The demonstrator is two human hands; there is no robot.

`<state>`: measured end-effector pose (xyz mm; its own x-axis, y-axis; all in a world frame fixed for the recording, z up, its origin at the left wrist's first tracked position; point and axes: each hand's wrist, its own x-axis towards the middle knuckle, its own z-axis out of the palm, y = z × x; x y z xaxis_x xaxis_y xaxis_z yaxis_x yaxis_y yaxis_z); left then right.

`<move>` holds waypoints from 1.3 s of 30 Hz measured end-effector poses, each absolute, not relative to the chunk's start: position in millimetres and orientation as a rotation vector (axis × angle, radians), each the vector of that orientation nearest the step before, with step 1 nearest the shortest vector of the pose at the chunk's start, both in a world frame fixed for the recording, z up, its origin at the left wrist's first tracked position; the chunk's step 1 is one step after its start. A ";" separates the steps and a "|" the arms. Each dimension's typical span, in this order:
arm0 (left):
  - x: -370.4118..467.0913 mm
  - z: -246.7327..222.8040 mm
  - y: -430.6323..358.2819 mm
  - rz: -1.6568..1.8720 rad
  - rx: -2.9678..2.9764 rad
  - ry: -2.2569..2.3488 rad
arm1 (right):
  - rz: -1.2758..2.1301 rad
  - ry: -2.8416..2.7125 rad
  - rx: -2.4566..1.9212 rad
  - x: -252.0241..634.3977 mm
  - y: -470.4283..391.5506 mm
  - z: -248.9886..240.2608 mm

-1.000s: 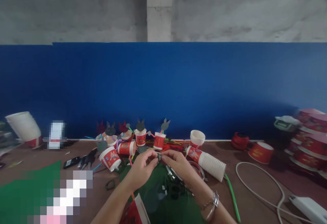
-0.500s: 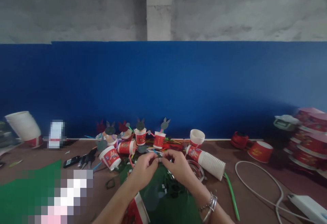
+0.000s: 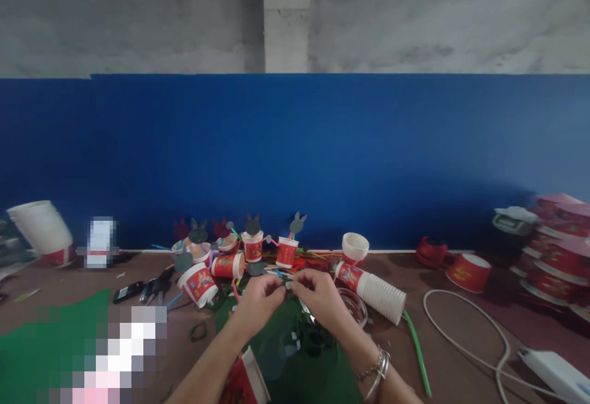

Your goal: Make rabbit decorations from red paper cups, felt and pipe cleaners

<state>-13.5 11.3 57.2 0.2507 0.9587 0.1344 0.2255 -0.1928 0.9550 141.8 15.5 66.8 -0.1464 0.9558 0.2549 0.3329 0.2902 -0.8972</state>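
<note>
My left hand (image 3: 260,305) and my right hand (image 3: 319,301) meet at the middle of the table, thumbs and index fingers pinched. Between the fingertips is something small that I cannot make out. Below them lies dark green material (image 3: 295,370) with small white scraps and black-handled scissors (image 3: 316,335) near my right wrist. A red paper cup (image 3: 245,379) lies tipped beside my left forearm. Just beyond my hands stand red paper cups (image 3: 253,248) with dark animal-head cutouts, and another such cup (image 3: 287,253) has a grey rabbit-eared head (image 3: 298,222).
Stacked paper cups (image 3: 380,293) lie right of my hands, near a green pipe cleaner (image 3: 418,355). A white cable (image 3: 465,342) loops further right, before piled red tubs (image 3: 560,256). Green sheet (image 3: 78,324), black marker-like object (image 3: 128,291) and tall white cups (image 3: 41,225) are left.
Both hands stay almost in place, fingertips still close together. The view has shifted very slightly.
</note>
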 end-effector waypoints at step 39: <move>-18.5 60.2 8.9 1.027 1.833 1.234 | 0.265 -1.944 -1.270 140.4 10.9 61.5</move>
